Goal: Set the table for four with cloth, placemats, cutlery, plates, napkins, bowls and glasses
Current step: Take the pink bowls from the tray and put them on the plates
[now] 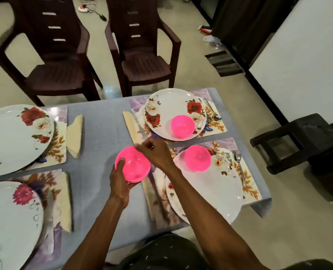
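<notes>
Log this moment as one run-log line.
step: bowls | left hand holds pink bowl | right hand pinches its rim | two plates have bowls | glasses: none visible

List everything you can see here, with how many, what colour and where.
Tablecloth: one, pale blue, covering the table.
Placemats: four, purple floral, one under each plate.
Plates: four, white with flowers, two left, two right.
Bowls: three, pink; one on each right plate, one held mid-table.
Napkins: four, cream, folded beside the plates.
Cutlery: silver, beside the plates.
Chairs: two, dark brown, beyond the table.
Stool: one, dark, right of table.
Left hand: holds the bowl.
Right hand: fingers curled at that bowl's rim.
</notes>
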